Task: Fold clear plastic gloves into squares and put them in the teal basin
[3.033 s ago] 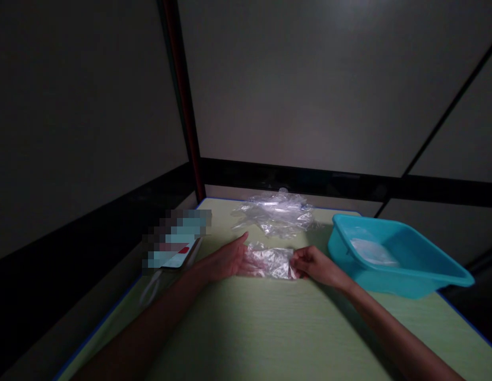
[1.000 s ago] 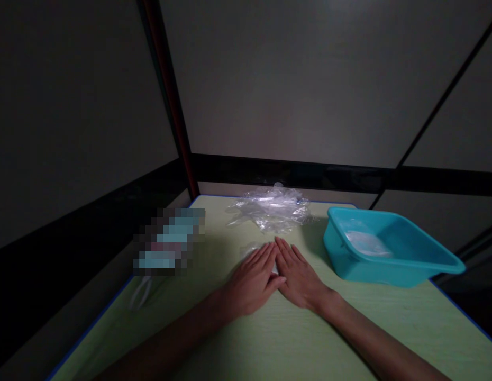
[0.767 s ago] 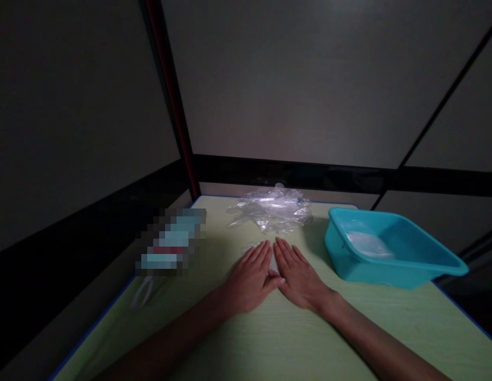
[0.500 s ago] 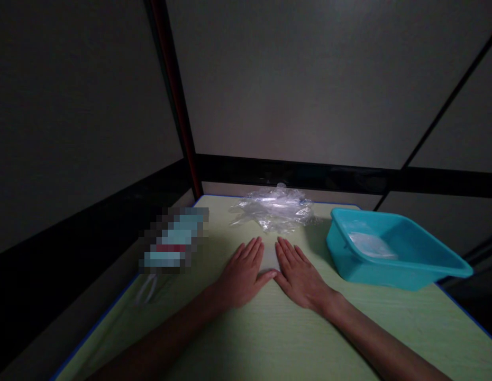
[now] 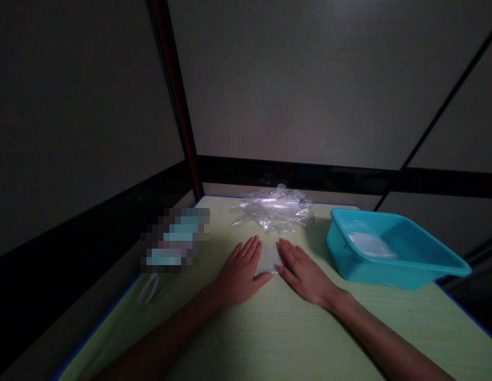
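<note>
A small clear plastic bag or sheet lies flat on the pale green tabletop, between my two hands. My left hand rests palm down over its left side, fingers stretched forward and thumb pointing right. Over the right side lies my right hand, also palm down with its fingers out flat. A narrow gap separates the two hands, and the clear plastic shows there. Its outer parts are hidden beneath the hands.
Crumpled clear plastic bags are heaped at the table's far edge. On the right stands a turquoise plastic basin with a flat whitish plastic piece inside. A pixelated object with a white loop lies at left. Walls stand behind and left.
My right hand has slid slightly right, and the thumbs, which were touching, are now apart. More of the clear plastic shows between the hands.
</note>
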`<state>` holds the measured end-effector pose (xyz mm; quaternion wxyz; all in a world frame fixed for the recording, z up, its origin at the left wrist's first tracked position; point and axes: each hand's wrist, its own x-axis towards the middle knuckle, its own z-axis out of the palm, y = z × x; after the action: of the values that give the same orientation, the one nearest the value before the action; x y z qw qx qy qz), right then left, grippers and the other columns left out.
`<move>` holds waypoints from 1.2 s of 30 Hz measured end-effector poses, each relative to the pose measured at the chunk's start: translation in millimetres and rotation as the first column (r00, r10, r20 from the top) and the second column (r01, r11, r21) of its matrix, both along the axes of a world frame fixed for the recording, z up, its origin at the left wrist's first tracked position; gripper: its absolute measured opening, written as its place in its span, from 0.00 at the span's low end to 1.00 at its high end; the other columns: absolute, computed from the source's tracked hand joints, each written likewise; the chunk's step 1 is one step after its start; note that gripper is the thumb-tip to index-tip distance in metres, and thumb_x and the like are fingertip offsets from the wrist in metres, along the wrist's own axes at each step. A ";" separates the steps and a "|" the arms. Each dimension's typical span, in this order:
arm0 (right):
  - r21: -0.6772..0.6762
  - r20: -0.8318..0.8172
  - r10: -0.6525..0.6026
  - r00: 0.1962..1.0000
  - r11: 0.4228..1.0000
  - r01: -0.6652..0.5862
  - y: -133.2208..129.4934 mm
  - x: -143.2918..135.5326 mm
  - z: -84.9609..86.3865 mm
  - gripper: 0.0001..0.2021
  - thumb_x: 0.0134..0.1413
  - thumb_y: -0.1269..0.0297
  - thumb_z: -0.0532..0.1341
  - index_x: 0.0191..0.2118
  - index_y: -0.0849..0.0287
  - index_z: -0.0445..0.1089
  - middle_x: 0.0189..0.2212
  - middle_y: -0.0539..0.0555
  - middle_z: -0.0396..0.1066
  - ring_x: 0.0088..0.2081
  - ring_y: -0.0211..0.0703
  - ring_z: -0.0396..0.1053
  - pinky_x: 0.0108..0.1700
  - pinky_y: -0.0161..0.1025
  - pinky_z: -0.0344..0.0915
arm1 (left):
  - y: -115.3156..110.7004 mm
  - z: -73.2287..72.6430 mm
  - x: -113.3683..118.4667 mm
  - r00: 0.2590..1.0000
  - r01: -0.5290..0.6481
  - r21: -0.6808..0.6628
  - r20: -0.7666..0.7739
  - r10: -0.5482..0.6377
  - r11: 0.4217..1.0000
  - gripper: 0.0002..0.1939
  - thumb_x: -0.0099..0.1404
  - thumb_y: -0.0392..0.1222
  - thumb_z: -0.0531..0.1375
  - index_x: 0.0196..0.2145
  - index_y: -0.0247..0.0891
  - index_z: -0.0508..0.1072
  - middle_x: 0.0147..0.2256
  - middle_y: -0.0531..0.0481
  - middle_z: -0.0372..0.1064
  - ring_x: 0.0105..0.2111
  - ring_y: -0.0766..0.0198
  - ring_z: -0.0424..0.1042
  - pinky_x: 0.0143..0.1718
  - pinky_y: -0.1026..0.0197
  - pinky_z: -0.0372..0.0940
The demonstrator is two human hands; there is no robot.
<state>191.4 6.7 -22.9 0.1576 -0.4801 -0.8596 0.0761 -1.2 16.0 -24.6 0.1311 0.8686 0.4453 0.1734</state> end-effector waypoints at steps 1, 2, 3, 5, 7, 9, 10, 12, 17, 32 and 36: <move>-0.009 -0.070 -0.007 0.998 1.000 0.006 1.3 1.9 1.2 0.25 0.56 0.59 0.45 0.57 0.68 0.48 0.56 0.63 0.50 0.56 0.46 0.48 0.55 0.45 0.47 | 0.0 -0.1 -0.9 1.000 0.002 0.005 -0.012 -0.002 1.000 0.34 0.58 0.55 0.48 0.56 0.32 0.47 0.59 0.39 0.37 0.58 0.56 0.36 0.56 0.51 0.32; -0.017 -0.142 -0.021 0.990 1.000 0.018 2.8 3.7 2.4 0.23 0.56 0.62 0.46 0.56 0.66 0.50 0.54 0.62 0.54 0.54 0.44 0.52 0.54 0.44 0.50 | 0.1 0.1 -1.9 1.000 0.005 0.012 -0.027 -0.005 1.000 0.34 0.58 0.54 0.49 0.57 0.33 0.46 0.59 0.39 0.36 0.58 0.56 0.35 0.56 0.51 0.32; -0.026 -0.208 -0.038 0.977 0.999 0.033 4.5 5.4 3.8 0.21 0.55 0.64 0.46 0.54 0.65 0.52 0.52 0.61 0.58 0.52 0.44 0.56 0.52 0.43 0.52 | 0.1 0.4 -3.0 0.999 0.011 0.020 -0.042 -0.010 1.000 0.34 0.57 0.53 0.50 0.57 0.33 0.45 0.59 0.40 0.36 0.58 0.56 0.34 0.56 0.51 0.32; -0.038 -0.301 -0.071 0.951 0.997 0.063 7.9 8.2 6.2 0.17 0.53 0.68 0.48 0.50 0.64 0.57 0.46 0.59 0.63 0.47 0.43 0.61 0.49 0.41 0.56 | 0.2 1.5 -5.3 0.998 0.022 0.029 -0.064 -0.020 0.999 0.35 0.56 0.49 0.52 0.57 0.34 0.44 0.59 0.41 0.35 0.59 0.57 0.33 0.56 0.52 0.32; -0.043 -0.347 -0.081 0.934 0.997 0.070 11.2 10.3 7.5 0.15 0.52 0.70 0.49 0.46 0.64 0.60 0.42 0.58 0.66 0.43 0.43 0.63 0.46 0.40 0.59 | 0.7 2.7 -7.8 0.997 0.029 0.030 -0.066 -0.027 0.999 0.35 0.55 0.46 0.52 0.57 0.34 0.43 0.59 0.42 0.35 0.59 0.58 0.33 0.56 0.52 0.32; -0.040 -0.376 -0.076 0.924 0.997 0.065 13.8 12.1 7.6 0.14 0.50 0.72 0.49 0.44 0.63 0.61 0.39 0.57 0.67 0.41 0.42 0.64 0.44 0.40 0.60 | 1.5 4.0 -10.1 0.997 0.039 0.022 -0.063 -0.038 0.999 0.34 0.55 0.43 0.52 0.57 0.35 0.43 0.59 0.43 0.35 0.59 0.58 0.33 0.56 0.51 0.32; -0.039 -0.385 -0.074 0.920 0.997 0.063 14.8 13.0 7.2 0.13 0.50 0.73 0.49 0.43 0.63 0.61 0.38 0.57 0.67 0.40 0.42 0.64 0.43 0.40 0.60 | 1.9 4.9 -11.2 0.997 0.045 0.015 -0.063 -0.044 0.999 0.34 0.54 0.41 0.52 0.57 0.35 0.44 0.59 0.43 0.36 0.59 0.58 0.33 0.56 0.51 0.31; -0.039 -0.397 -0.075 0.915 0.997 0.065 16.1 14.5 6.4 0.14 0.49 0.74 0.50 0.43 0.63 0.61 0.37 0.56 0.67 0.39 0.42 0.64 0.42 0.40 0.60 | 2.9 7.3 -13.3 0.996 0.056 -0.002 -0.067 -0.056 0.998 0.34 0.53 0.39 0.51 0.57 0.36 0.45 0.59 0.44 0.36 0.59 0.58 0.33 0.56 0.50 0.31; -0.051 -0.398 -0.081 0.914 0.997 0.066 16.5 18.1 6.5 0.13 0.49 0.73 0.49 0.43 0.62 0.61 0.35 0.55 0.67 0.36 0.42 0.65 0.39 0.39 0.61 | 5.4 15.1 -18.9 0.995 0.080 -0.013 -0.058 -0.080 0.997 0.35 0.49 0.33 0.49 0.56 0.37 0.47 0.59 0.45 0.38 0.58 0.58 0.36 0.56 0.50 0.30; -0.066 -0.375 -0.051 0.926 0.997 0.028 14.0 19.4 10.5 0.10 0.47 0.73 0.51 0.38 0.62 0.61 0.26 0.50 0.64 0.27 0.37 0.62 0.29 0.33 0.58 | 27.1 2.8 -29.4 0.933 -0.326 0.269 -0.065 0.355 0.906 0.26 0.54 0.33 0.48 0.53 0.32 0.52 0.56 0.38 0.47 0.57 0.53 0.41 0.55 0.45 0.32; -0.163 -0.395 -0.028 0.918 0.986 -0.040 5.0 16.7 15.8 0.10 0.48 0.73 0.51 0.39 0.61 0.60 0.23 0.47 0.63 0.24 0.35 0.61 0.25 0.31 0.55 | 26.5 6.5 -28.0 0.933 -0.335 0.349 -0.005 0.359 0.875 0.25 0.52 0.29 0.48 0.50 0.30 0.56 0.54 0.37 0.50 0.56 0.53 0.45 0.55 0.47 0.37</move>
<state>208.1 11.8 -7.2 0.2868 -0.4638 -0.8019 0.2441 -29.2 42.4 -18.1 -0.0710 0.7894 0.5612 0.2385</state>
